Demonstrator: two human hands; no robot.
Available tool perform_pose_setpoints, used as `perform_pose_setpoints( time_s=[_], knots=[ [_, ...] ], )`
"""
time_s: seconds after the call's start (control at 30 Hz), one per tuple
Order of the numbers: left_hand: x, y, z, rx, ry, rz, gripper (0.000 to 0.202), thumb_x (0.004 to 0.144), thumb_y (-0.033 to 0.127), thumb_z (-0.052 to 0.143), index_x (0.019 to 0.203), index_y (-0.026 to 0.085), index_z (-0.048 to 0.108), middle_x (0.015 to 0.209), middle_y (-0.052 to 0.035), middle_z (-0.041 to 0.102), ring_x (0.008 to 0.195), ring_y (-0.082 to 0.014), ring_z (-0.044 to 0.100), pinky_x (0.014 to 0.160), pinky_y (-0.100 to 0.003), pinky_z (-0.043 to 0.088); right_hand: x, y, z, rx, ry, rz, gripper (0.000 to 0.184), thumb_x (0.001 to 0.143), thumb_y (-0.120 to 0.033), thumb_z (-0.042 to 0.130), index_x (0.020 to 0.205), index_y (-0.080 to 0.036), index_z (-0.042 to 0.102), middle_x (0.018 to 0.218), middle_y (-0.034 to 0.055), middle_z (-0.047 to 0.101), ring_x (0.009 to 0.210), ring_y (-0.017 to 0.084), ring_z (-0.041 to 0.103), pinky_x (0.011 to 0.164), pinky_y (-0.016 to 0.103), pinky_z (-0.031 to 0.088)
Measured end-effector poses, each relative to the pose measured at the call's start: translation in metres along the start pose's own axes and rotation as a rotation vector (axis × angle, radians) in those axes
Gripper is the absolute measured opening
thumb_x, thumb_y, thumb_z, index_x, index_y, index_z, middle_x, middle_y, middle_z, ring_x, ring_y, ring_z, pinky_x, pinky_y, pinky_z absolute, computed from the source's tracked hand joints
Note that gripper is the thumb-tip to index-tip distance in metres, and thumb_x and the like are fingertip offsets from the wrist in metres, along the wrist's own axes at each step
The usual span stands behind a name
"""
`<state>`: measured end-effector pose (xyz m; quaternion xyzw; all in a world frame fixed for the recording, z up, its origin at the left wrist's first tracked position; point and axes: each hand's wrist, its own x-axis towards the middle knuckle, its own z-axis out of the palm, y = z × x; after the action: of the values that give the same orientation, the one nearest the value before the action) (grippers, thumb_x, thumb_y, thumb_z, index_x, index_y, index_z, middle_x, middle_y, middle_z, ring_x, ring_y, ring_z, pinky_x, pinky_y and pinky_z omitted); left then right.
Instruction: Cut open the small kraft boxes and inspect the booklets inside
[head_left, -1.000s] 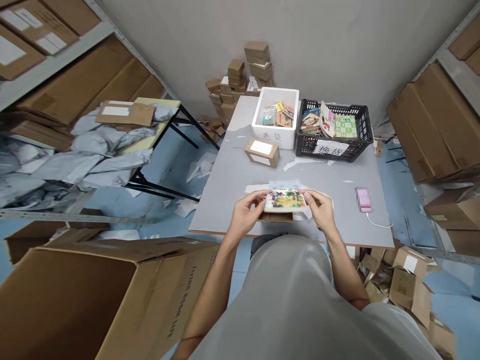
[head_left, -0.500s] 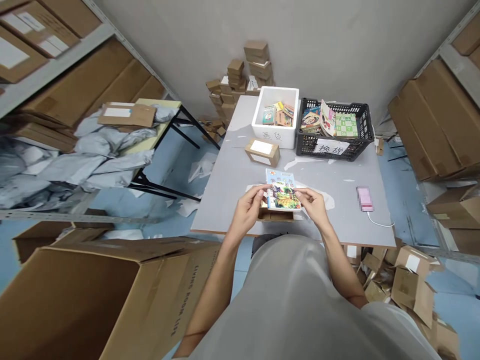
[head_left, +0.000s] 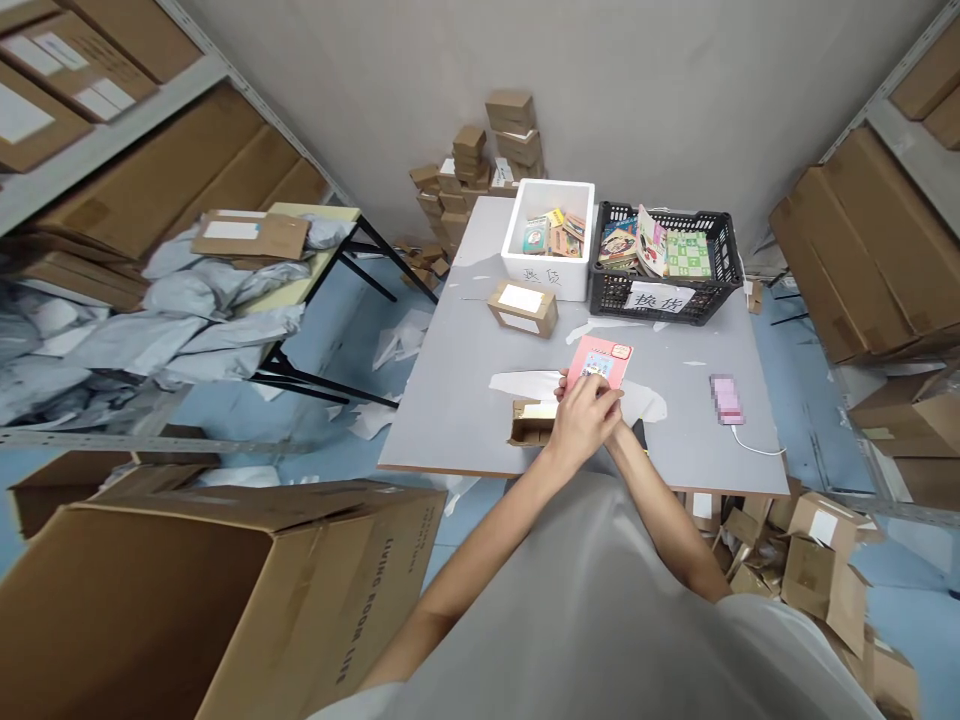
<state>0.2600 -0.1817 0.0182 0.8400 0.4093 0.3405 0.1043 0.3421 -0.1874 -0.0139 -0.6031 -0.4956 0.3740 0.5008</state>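
Note:
A pink book [head_left: 607, 356] with a pale blue panel and a small red-edged badge is held over the near part of the table. My left hand [head_left: 582, 415] lies across its lower part, fingers curled onto it. My right hand [head_left: 613, 432] is partly hidden beneath the left; it grips the book from underneath, with fingertips showing at the left edge. Just left of my hands, an opened small cardboard box [head_left: 529, 428] sits at the table's front edge. A dark object [head_left: 640, 434], mostly hidden by my right forearm, is too small to make out.
On the grey table [head_left: 450, 400] stand a closed carton [head_left: 523, 308], a white foam box [head_left: 547, 278] of books, a black crate [head_left: 664, 310] of books and a pink phone [head_left: 727, 400] on a cable. A large open carton [head_left: 337, 590] stands at left.
Both hands held a blue picture cover at its sides before; now a pink cover faces up. My left hand has moved right, over the right one, uncovering the opened box.

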Motion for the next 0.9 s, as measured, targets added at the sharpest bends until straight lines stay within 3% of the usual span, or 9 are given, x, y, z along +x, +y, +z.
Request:
perform_pose_setpoints(
  time_s=[0.07, 0.17, 0.27, 0.37, 0.47, 0.57, 0.67, 0.77, 0.9],
  knots=[
    [0.001, 0.001, 0.002, -0.037, 0.040, -0.001, 0.023, 0.098, 0.008, 0.073, 0.110, 0.023, 0.085, 0.111, -0.0088, 0.077, 0.104, -0.0263, 0.075, 0.091, -0.040, 0.063, -0.002, 0.001, -0.002, 0.035, -0.002, 0.038, 0.025, 0.113, -0.042, 0.075, 0.135, -0.030, 0.078, 0.150, 0.0118, 0.073, 0.127, 0.026, 0.075, 0.106, 0.044, 0.067],
    [0.002, 0.001, -0.012, -0.160, 0.176, -0.023, 0.022, 0.102, 0.010, 0.070, 0.113, 0.023, 0.084, 0.115, -0.0078, 0.080, 0.106, -0.0234, 0.078, 0.096, -0.038, 0.066, 0.009, 0.008, -0.006, 0.132, -0.042, 0.107, 0.016, 0.111, -0.043, 0.073, 0.110, -0.030, 0.082, 0.122, 0.0114, 0.083, 0.116, 0.028, 0.078, 0.096, 0.041, 0.067],
    [0.004, -0.008, -0.036, -0.292, 0.299, -0.152, 0.023, 0.106, 0.017, 0.069, 0.120, 0.024, 0.085, 0.119, -0.0066, 0.081, 0.106, -0.0197, 0.081, 0.098, -0.034, 0.069, 0.028, 0.018, -0.015, 0.460, -0.136, 0.267, 0.027, 0.093, -0.053, 0.086, 0.099, -0.028, 0.078, 0.097, 0.0062, 0.082, 0.101, 0.026, 0.080, 0.087, 0.037, 0.067],
    [0.003, -0.033, -0.050, -0.417, 0.348, -0.384, 0.022, 0.106, 0.029, 0.071, 0.122, 0.024, 0.086, 0.120, -0.0067, 0.084, 0.107, -0.0204, 0.082, 0.098, -0.035, 0.071, 0.040, 0.021, -0.028, 0.694, -0.108, 0.330, 0.050, 0.070, -0.057, 0.101, 0.104, -0.028, 0.078, 0.102, 0.0031, 0.084, 0.097, 0.022, 0.079, 0.087, 0.033, 0.067],
    [0.002, -0.061, -0.048, -0.587, 0.319, -0.600, 0.028, 0.100, 0.039, 0.078, 0.121, 0.022, 0.087, 0.124, -0.0100, 0.087, 0.114, -0.0268, 0.084, 0.104, -0.044, 0.070, 0.040, 0.008, -0.040, 0.634, -0.008, 0.202, 0.050, 0.071, -0.057, 0.103, 0.105, -0.028, 0.082, 0.109, 0.0044, 0.084, 0.102, 0.023, 0.078, 0.094, 0.035, 0.066],
    [0.001, -0.078, -0.037, -0.800, 0.240, -0.732, 0.040, 0.092, 0.047, 0.086, 0.122, 0.021, 0.087, 0.130, -0.0134, 0.087, 0.123, -0.0317, 0.082, 0.110, -0.049, 0.067, 0.031, -0.021, -0.039, 0.459, 0.003, 0.022, 0.037, 0.081, -0.053, 0.098, 0.105, -0.027, 0.087, 0.109, 0.0055, 0.082, 0.093, 0.022, 0.075, 0.084, 0.036, 0.065],
    [0.002, -0.077, -0.027, -1.069, 0.153, -0.812, 0.045, 0.085, 0.054, 0.090, 0.114, 0.020, 0.087, 0.124, -0.0140, 0.087, 0.119, -0.0335, 0.083, 0.104, -0.049, 0.068, 0.012, -0.049, -0.024, 0.253, -0.024, -0.161, 0.023, 0.092, -0.043, 0.088, 0.109, -0.028, 0.090, 0.104, 0.0050, 0.078, 0.083, 0.019, 0.072, 0.073, 0.034, 0.063],
    [0.002, -0.071, -0.019, -1.332, 0.078, -0.866, 0.043, 0.082, 0.057, 0.088, 0.100, 0.018, 0.085, 0.107, -0.0150, 0.086, 0.114, -0.0378, 0.082, 0.094, -0.050, 0.070, -0.009, -0.064, -0.003, 0.041, -0.070, -0.314, 0.017, 0.100, -0.037, 0.080, 0.111, -0.030, 0.091, 0.103, 0.0058, 0.080, 0.087, 0.021, 0.074, 0.083, 0.037, 0.066],
    [-0.004, -0.068, -0.012, -1.500, 0.072, -0.918, 0.048, 0.091, 0.067, 0.072, 0.096, 0.020, 0.081, 0.098, -0.0162, 0.083, 0.117, -0.0398, 0.081, 0.095, -0.055, 0.071, -0.024, -0.064, 0.013, -0.126, -0.106, -0.437, 0.019, 0.106, -0.033, 0.073, 0.109, -0.033, 0.091, 0.103, 0.0060, 0.082, 0.098, 0.024, 0.078, 0.096, 0.039, 0.066]
  ],
)
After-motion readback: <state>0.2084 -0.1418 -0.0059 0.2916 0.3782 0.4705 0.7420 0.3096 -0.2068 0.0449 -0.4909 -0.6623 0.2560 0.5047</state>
